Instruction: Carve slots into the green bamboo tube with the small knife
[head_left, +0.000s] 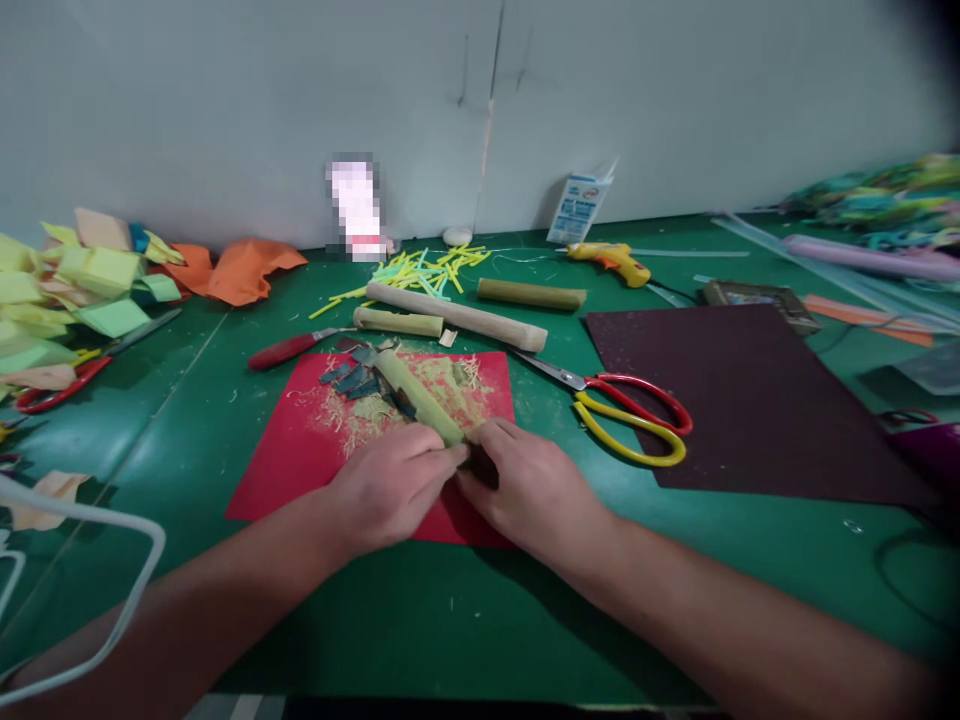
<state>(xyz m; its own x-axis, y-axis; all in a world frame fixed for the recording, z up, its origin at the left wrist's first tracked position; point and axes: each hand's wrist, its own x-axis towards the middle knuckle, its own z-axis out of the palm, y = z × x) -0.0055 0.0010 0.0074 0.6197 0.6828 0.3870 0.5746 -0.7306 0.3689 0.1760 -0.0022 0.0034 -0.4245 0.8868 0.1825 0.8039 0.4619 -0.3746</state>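
Note:
A pale green bamboo-like stick (420, 393) slants over a red sheet (270, 450), its near end between my two hands. My left hand (394, 485) is closed on that end from the left. On the other side, my right hand (529, 480) has its fingers curled in against the same end; the fingertips are partly hidden. Under and around the stick lie pale shavings (360, 432) and several dark bluish scraps (352, 380). A red-handled tool (281, 351) rests at the sheet's far left corner, its tip among the scraps. Scissors (630, 400) with red and yellow handles lie right of the sheet.
Behind the sheet are a long pale stick (457, 315), a short stick (397, 321), an olive stick (531, 294) and yellow strips (420, 268). A yellow glue gun (611, 262) and dark sheet (720, 400) lie right. Folded papers (97, 275) and a white wire frame (154, 560) are left.

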